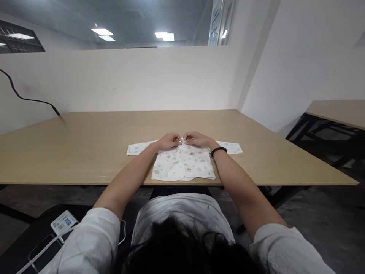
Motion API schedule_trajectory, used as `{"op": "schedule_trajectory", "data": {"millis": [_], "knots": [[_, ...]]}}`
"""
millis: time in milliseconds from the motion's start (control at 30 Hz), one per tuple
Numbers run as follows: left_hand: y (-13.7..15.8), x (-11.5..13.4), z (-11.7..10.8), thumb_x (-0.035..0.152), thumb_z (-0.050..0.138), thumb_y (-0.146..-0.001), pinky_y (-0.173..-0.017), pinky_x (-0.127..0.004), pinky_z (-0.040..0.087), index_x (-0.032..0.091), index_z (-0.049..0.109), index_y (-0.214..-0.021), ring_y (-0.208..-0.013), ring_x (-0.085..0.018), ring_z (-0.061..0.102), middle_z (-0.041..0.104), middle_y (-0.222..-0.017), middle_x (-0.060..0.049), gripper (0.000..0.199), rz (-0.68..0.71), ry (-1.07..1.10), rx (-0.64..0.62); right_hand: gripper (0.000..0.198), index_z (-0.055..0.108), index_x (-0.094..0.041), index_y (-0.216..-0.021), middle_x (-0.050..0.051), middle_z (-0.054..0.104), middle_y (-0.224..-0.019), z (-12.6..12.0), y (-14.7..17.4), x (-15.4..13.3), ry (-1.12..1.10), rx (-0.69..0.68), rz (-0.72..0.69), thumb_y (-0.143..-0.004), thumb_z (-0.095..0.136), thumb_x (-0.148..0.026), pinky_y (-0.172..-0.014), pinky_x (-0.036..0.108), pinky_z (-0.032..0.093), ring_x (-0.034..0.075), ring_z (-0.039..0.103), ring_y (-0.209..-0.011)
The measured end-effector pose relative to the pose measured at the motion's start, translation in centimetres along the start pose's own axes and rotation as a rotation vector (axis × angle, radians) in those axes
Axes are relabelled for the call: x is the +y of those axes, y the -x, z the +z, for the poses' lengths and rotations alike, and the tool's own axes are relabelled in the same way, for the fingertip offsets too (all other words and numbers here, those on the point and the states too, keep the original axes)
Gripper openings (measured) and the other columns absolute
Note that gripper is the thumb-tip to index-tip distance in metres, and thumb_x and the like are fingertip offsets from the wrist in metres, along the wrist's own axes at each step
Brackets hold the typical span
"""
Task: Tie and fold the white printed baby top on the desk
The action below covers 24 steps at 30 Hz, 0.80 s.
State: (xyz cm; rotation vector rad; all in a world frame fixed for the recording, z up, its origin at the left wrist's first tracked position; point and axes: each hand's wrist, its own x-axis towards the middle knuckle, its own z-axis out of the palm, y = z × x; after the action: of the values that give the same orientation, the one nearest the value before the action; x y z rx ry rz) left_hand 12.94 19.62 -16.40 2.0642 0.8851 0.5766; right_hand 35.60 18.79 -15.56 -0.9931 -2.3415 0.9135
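Observation:
A small white baby shirt (168, 165) with a scattered print lies flat at the table's front edge. Its sleeves stretch out to both sides, and its front opening runs down the middle. At the neckline, my left hand (170, 141) pinches the collar edge left of the opening. My right hand (196, 139) pinches the edge on the other side, close to the left fingertips. A black beaded bracelet circles my right wrist. Fingers of both hands are closed, and part of the collar is hidden under them.
The shirt rests on a light wood table (94, 133) against a white wall. A black cable (37, 100) hangs down to the table's far left. Beside me at lower left, a black seat holds a white device (64, 222) with a white cord. Another table (339, 110) stands at right.

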Motion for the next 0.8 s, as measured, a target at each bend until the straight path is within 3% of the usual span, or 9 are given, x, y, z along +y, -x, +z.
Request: {"op": "schedule_trajectory", "data": {"millis": [133,333,800], "knots": [[-0.5,-0.5,1.2,0.032,0.072,-0.069,-0.061,-0.023,0.042,0.011,0.062,-0.085,-0.063,-0.009,0.052,0.063,-0.076,-0.005,0.028,-0.024,0.118,0.058,0.035,0.061,-0.012,-0.096,0.004,0.060,-0.089,0.5,0.2,0.1,-0.056,0.012,-0.026,-0.079,0.062,-0.043,-0.072,0.023,0.041,0.015,0.053,-0.080],[-0.6,-1.0,1.0,0.022,0.075,-0.068,-0.064,-0.025,0.045,0.009,0.067,-0.086,-0.061,-0.009,0.055,0.065,-0.073,-0.006,0.024,-0.077,0.212,0.107,0.035,0.065,-0.011,-0.091,0.004,0.061,-0.084,1.2,0.0,-0.1,-0.101,0.124,-0.046,-0.074,0.068,-0.041,-0.073,0.025,0.041,0.015,0.052,-0.078],[-0.1,-0.6,1.2,0.040,0.076,-0.073,-0.064,-0.023,0.043,0.011,0.070,-0.078,-0.065,-0.009,0.054,0.062,-0.068,-0.004,0.030,-0.083,0.231,0.112,0.034,0.058,-0.015,-0.075,0.002,0.057,-0.077,2.0,-1.0,0.6,-0.073,0.310,-0.046,-0.060,0.077,-0.039,-0.068,0.025,0.037,0.015,0.048,-0.074]]}}
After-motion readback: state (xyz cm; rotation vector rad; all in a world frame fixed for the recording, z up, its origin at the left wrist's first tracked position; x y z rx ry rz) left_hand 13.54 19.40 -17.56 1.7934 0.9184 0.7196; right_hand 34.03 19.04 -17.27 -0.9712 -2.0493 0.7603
